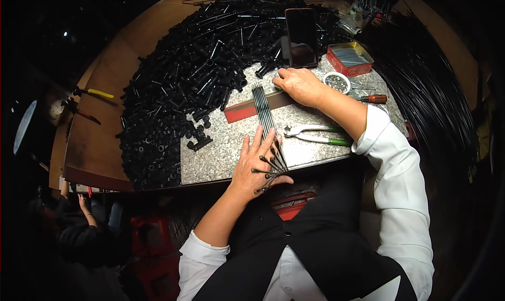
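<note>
My left hand [246, 170] lies with its fingers stretched forward over a row of thin metal rods [261, 102], near the table's front edge. Thin dark strands with black knobbed tips [273, 164] fan across the back of that hand. Beneath the rods runs a long red-and-brown bar [241, 112]. Farther off, my right hand [301, 86] hovers around the bar's right end with its fingers curled together; whatever they hold is hidden. Green-handled pincers [315, 134] rest on the speckled board [210, 164], right of the rods.
A big heap of black plastic parts [184, 74] covers the far left. A phone [301, 38] stands behind my right hand. Rightward are a red tin [350, 61], a white cup of small metal pieces [336, 82], a screwdriver [374, 98] and long black rods [421, 74]. Yellow-handled pliers [94, 93] lie left.
</note>
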`<state>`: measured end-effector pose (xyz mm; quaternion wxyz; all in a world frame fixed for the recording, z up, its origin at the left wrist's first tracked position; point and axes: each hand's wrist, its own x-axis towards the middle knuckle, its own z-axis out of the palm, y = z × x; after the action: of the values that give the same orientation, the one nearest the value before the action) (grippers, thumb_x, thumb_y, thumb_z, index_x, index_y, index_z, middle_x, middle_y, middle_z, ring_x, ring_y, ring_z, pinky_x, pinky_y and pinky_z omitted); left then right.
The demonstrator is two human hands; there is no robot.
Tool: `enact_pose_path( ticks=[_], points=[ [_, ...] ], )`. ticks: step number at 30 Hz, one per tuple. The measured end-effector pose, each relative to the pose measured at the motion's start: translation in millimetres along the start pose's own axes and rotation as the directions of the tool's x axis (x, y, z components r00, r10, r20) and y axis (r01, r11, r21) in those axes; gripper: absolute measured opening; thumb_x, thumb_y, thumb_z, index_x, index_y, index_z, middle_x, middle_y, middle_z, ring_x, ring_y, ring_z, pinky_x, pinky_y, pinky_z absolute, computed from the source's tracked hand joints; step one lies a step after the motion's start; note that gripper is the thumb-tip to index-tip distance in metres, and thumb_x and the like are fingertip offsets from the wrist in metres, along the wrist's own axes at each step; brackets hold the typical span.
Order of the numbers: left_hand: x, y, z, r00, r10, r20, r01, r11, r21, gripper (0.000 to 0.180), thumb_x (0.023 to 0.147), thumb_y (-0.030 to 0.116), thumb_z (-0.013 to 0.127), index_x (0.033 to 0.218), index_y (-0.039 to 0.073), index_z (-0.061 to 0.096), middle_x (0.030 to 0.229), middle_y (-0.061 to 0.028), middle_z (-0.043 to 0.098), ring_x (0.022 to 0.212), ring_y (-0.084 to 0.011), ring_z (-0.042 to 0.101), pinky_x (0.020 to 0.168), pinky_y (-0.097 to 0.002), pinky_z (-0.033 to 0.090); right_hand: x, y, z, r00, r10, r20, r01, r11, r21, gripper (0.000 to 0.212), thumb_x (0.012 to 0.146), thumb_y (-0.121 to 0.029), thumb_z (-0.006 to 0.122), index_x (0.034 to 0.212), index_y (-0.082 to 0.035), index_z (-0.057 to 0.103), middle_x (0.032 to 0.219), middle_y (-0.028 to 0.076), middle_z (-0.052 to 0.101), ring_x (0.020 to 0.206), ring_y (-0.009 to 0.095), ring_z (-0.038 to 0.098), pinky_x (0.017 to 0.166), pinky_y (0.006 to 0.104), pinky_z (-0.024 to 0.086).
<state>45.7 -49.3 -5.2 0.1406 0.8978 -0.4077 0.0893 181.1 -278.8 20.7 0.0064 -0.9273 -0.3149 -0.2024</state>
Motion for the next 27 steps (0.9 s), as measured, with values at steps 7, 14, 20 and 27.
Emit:
enact_pose_path(
  ticks=[7, 14, 20, 27],
  points=[
    [-0.1, 1.3, -5.6, 0.999, 0.014, -0.034, -0.015, 0.999, -0.042, 0.095, 0.062, 0.057, 0.075, 0.133, 0.001, 0.046, 0.144, -0.0158, 0.039, 0.139, -0.0372, 0.024, 0.109, -0.057, 0.022, -0.7, 1.8, 2.6, 1.0, 0.007, -0.028, -0.007, 1.0, 0.005, 0.014, 0.084, -0.012, 0.05, 0.092, -0.005, 0.059, 0.087, 0.012, 0.056, 0.084, 0.029, 0.062, 0.069, 0.0406, 0.051],
    [1.2, 3.6, -4.8, 0.999, 0.014, -0.05, -0.015, 1.0, -0.003, 0.091, 0.064, 0.055, 0.075, 0.132, 0.001, 0.047, 0.143, -0.0169, 0.04, 0.137, -0.0382, 0.028, 0.108, -0.0579, 0.024, -5.7, 4.3, 1.7, 0.997, 0.01, -0.071, -0.008, 1.0, 0.03, 0.016, 0.083, -0.012, 0.051, 0.094, -0.005, 0.06, 0.087, 0.012, 0.056, 0.084, 0.028, 0.061, 0.069, 0.0406, 0.051],
    [1.0, 3.7, -1.1, 0.998, 0.037, -0.052, -0.035, 0.999, 0.039, 0.09, 0.066, 0.053, 0.075, 0.131, -0.002, 0.047, 0.141, -0.0194, 0.041, 0.136, -0.0389, 0.03, 0.106, -0.0578, 0.027, -3.9, 3.1, 0.7, 1.0, 0.004, -0.018, -0.004, 1.0, 0.022, 0.019, 0.082, -0.01, 0.052, 0.097, -0.005, 0.061, 0.087, 0.012, 0.055, 0.084, 0.028, 0.061, 0.069, 0.04, 0.051],
    [0.5, 3.1, 1.1, 0.996, 0.047, -0.072, -0.044, 0.998, 0.049, 0.088, 0.067, 0.049, 0.077, 0.131, -0.003, 0.046, 0.141, -0.0203, 0.041, 0.135, -0.0389, 0.031, 0.105, -0.0571, 0.028, -4.4, 3.6, 0.4, 1.0, -0.002, -0.022, 0.003, 1.0, 0.028, 0.021, 0.082, -0.01, 0.052, 0.1, -0.006, 0.062, 0.087, 0.011, 0.055, 0.085, 0.028, 0.061, 0.069, 0.04, 0.051]
  ],
)
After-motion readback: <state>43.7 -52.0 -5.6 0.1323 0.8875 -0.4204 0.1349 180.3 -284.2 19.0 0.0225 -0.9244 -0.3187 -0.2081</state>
